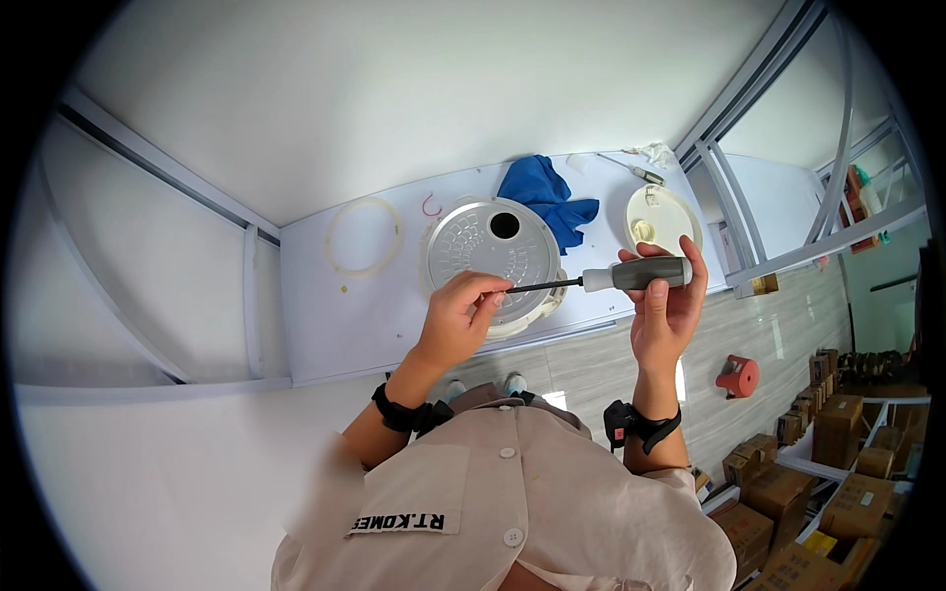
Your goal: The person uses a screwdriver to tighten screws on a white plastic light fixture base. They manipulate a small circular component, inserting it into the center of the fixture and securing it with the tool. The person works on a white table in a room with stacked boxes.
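Observation:
My right hand (667,307) grips the grey handle of a screwdriver (636,274), which lies level across the view with its dark shaft pointing left. At the tip of that shaft, the fingers of my left hand (461,313) pinch closed; whether a small screw sits there is too small to tell. Below and behind the shaft rests a round silver metal plate (463,236) in a white housing, with a dark round hole near its far side. Beyond my right hand lies a round cream-coloured cover (675,215).
A blue cloth (540,192) touches the housing's far side. On the white table (335,315) lie a thin cream ring (330,231), a pink hook-shaped piece (429,207) and a second screwdriver (645,175). Right on the floor are a red stool (737,377) and stacked cardboard boxes (778,492).

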Available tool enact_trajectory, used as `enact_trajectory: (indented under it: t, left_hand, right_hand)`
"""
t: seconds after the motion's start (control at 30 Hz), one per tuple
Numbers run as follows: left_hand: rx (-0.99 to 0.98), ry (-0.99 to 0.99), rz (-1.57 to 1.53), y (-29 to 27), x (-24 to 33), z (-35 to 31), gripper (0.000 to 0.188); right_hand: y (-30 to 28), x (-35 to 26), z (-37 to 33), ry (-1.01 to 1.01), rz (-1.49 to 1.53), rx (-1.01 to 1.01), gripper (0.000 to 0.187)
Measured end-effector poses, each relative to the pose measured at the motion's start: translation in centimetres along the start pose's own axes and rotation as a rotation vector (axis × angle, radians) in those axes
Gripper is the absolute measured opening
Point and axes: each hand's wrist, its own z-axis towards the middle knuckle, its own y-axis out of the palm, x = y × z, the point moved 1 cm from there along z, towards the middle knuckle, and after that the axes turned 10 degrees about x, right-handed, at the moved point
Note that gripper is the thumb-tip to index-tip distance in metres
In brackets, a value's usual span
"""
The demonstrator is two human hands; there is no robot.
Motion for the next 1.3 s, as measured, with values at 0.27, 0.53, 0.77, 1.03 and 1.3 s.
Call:
enact_trajectory:
  t: [0.27, 0.53, 0.77, 1.03, 1.3]
  left_hand:
    - [-0.048, 0.068, 0.032, 0.1, 0.6, 0.3, 0.048]
    - [-0.185, 0.338, 0.471, -2.7, 2.1, 0.5, 0.034]
    - [-0.158, 0.303, 0.403, -3.0, 0.5, -0.4, 0.023]
    - [-0.158, 0.304, 0.382, -2.8, -0.2, -0.4, 0.019]
    - [-0.172, 0.325, 0.362, -3.0, -0.6, -0.4, 0.020]
  right_hand:
    - [0.1, -0.8, 0.2, -0.100, -0.060, -0.064, 0.062]
    - [1.3, -3.8, 0.1, -0.261, -0.088, -0.230, 0.061]
    - [3.2, -3.4, -0.6, -0.304, -0.150, -0.380, 0.061]
    - [4.3, -3.5, -0.8, -0.305, -0.233, -0.435, 0.057]
    - [4.8, -3.3, -1.3, -0.295, -0.261, -0.428, 0.059]
